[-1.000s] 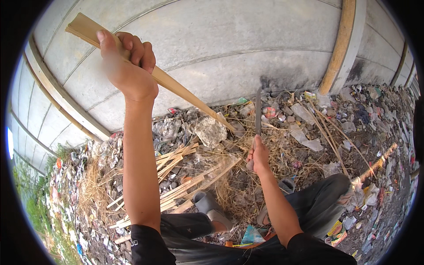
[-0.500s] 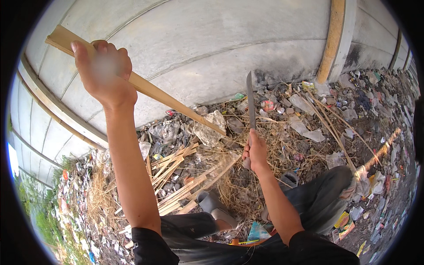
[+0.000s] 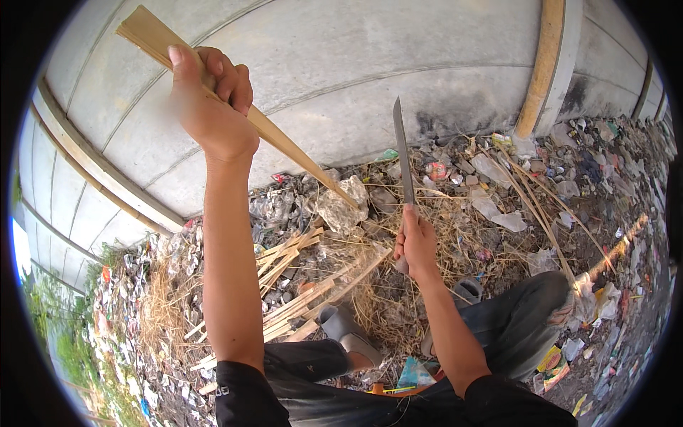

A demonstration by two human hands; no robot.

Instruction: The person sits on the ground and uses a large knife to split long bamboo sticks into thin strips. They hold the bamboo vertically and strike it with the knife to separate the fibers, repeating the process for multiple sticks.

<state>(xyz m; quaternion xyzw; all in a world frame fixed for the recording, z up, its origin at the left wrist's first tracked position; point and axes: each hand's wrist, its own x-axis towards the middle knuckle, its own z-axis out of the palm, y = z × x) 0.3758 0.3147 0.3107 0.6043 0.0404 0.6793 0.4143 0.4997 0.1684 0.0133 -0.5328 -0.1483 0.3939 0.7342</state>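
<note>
Pale lettering [image 3: 223,391] shows on the black left sleeve [image 3: 249,403]. The left hand [image 3: 217,117] is wrapped around a bamboo strip [image 3: 299,155] slanting down to a whitish stone [image 3: 341,213]; whether they touch, I can't tell. The right hand [image 3: 418,245] grips a long knife [image 3: 403,151], pointing toward the wall [image 3: 356,99].

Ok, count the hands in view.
2: the left hand, upper left, gripping a wooden stick; the right hand, right of centre, gripping a knife. No others show.

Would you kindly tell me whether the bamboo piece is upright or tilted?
Tilted: the bamboo piece slants from the left hand toward the stone.
</note>
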